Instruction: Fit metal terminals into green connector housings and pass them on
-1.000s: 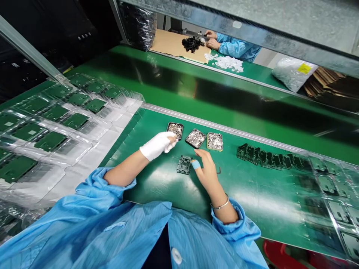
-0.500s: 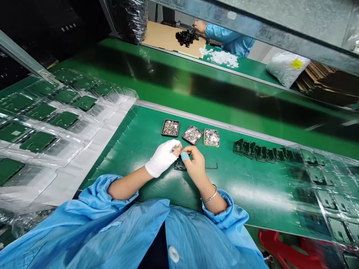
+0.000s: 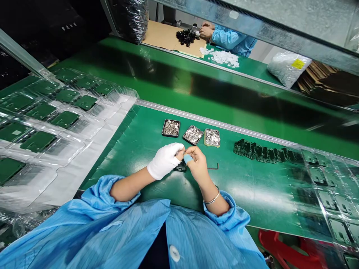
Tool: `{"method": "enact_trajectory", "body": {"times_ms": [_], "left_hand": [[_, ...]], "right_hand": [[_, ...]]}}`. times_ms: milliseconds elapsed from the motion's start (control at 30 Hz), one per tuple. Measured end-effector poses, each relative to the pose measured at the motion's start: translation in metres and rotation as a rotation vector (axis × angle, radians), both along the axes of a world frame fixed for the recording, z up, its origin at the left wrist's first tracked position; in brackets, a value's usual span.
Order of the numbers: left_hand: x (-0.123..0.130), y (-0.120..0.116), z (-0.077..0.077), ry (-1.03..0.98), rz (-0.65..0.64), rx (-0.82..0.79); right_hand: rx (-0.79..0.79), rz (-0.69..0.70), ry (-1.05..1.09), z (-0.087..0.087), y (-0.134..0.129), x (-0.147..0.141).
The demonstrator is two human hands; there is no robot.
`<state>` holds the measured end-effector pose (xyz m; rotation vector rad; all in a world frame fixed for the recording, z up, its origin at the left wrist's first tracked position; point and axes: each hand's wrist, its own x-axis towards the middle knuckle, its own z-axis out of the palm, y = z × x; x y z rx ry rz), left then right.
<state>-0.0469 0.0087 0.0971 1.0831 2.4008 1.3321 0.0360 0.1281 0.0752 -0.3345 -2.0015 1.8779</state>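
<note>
My left hand (image 3: 165,160), in a white glove with bare fingertips, is closed in a pinch. Facing it, my right hand (image 3: 198,164) pinches too, with a blue cover on its thumb. A tiny metal piece (image 3: 184,152) shows between the fingertips of both hands; its kind is too small to make out. Below them a dark circuit board (image 3: 181,168) lies on the table, partly hidden by my hands. An L-shaped hex key (image 3: 213,167) rests just right of my right hand. Beyond the hands stand three small trays of metal parts: left (image 3: 171,128), middle (image 3: 193,135), right (image 3: 212,138).
Clear plastic trays (image 3: 92,125) with green boards fill the left side. A row of dark boards (image 3: 262,151) and another plastic tray (image 3: 327,179) lie to the right. A metal shelf beam (image 3: 252,28) crosses above. Behind it, a co-worker's hands (image 3: 206,30) handle black parts (image 3: 187,37).
Both my hands have shifted slightly right, still pinching together. The right hand has turned a little. Across the bench, the co-worker's hands have moved.
</note>
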Motion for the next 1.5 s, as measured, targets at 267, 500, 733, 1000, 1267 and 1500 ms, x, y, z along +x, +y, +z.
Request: {"method": "enact_trajectory", "body": {"times_ms": [267, 500, 733, 1000, 1267, 1500], "left_hand": [[-0.002, 0.000, 0.000, -0.480, -0.218, 0.091], [-0.017, 0.001, -0.002, -0.381, -0.107, 0.048], [-0.095, 0.019, -0.023, 0.026, 0.187, -0.170], [-0.103, 0.020, -0.029, 0.174, 0.151, -0.312], [-0.023, 0.002, -0.001, 0.262, -0.350, 0.043], [-0.011, -0.001, -0.008, 0.376, -0.396, -0.100]], "right_hand": [[0.693, 0.059, 0.218, -0.004, 0.012, 0.012], [0.752, 0.052, 0.296, 0.002, 0.013, 0.016], [0.433, -0.192, 0.042, 0.000, 0.022, 0.010], [0.202, -0.208, -0.028, -0.002, 0.026, 0.011], [-0.534, 0.059, -0.113, 0.015, 0.014, 0.012], [-0.682, 0.167, -0.235, 0.014, 0.012, 0.016]]}}
